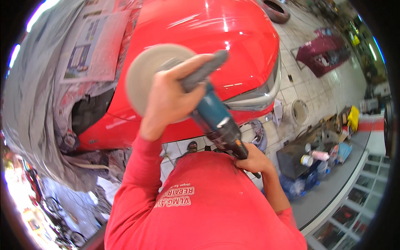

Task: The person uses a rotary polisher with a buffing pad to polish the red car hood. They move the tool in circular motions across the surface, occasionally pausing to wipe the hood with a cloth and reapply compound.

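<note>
I hold a teal and black car polisher over the hood of a red car. Its round, pale pad lies against the red paint and looks blurred, as if spinning. My left hand is wrapped round the dark front handle near the pad. Lower down, my right hand grips the black rear end of the tool, close to my body. White streaks and light reflections show on the hood beyond the pad. The car's headlight is to the right.
Grey sheeting and newspaper cover the car's left part. At right are a maroon bumper on a stand, a white bucket and a tire. A bench at lower right carries bottles and a yellow cloth.
</note>
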`<control>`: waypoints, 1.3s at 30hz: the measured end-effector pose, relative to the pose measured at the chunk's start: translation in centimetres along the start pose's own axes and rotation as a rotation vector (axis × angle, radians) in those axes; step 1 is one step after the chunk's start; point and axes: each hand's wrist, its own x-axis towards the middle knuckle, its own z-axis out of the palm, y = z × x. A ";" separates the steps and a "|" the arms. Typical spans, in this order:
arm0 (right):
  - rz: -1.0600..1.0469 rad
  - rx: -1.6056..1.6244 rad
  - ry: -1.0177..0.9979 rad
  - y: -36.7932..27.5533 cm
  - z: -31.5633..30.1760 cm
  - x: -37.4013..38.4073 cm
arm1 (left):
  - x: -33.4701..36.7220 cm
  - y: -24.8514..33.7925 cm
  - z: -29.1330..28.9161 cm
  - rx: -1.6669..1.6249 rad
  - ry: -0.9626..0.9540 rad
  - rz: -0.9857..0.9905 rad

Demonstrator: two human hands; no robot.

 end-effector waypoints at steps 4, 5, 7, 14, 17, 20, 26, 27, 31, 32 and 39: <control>-0.074 0.072 -0.094 -0.9 1.5 2.0 | -1.2 1.7 -3.2 0.074 0.030 -0.080; -0.069 0.057 -0.112 -0.9 1.5 2.0 | -1.1 2.0 -3.1 0.105 0.042 -0.109; -0.049 0.076 -0.098 -0.7 0.8 1.2 | -0.5 2.4 -2.0 0.078 0.001 -0.098; 0.195 0.236 0.111 1.8 -4.0 -4.9 | 6.2 2.2 8.7 -0.011 -0.260 0.017; 0.279 0.329 0.209 4.2 -6.4 -6.7 | 10.0 1.3 15.0 -0.092 -0.403 0.046; 0.236 0.462 0.291 6.3 -9.3 -7.7 | 13.3 1.0 20.8 0.008 -0.397 0.127; 0.155 0.561 0.347 7.7 -11.1 -7.3 | 14.9 1.2 23.4 0.059 -0.376 0.113; 0.168 0.540 0.342 7.7 -10.7 -7.0 | 14.4 1.0 22.2 0.051 -0.341 0.133; 0.167 0.376 0.270 6.5 -8.0 -5.2 | 10.9 0.5 16.2 0.059 -0.278 0.110; 0.260 0.280 0.237 5.8 -7.2 -4.4 | 9.7 0.3 14.1 0.064 -0.271 0.092; 0.057 0.007 0.065 0.0 -0.2 -0.5 | 1.0 0.1 0.7 -0.045 -0.051 -0.011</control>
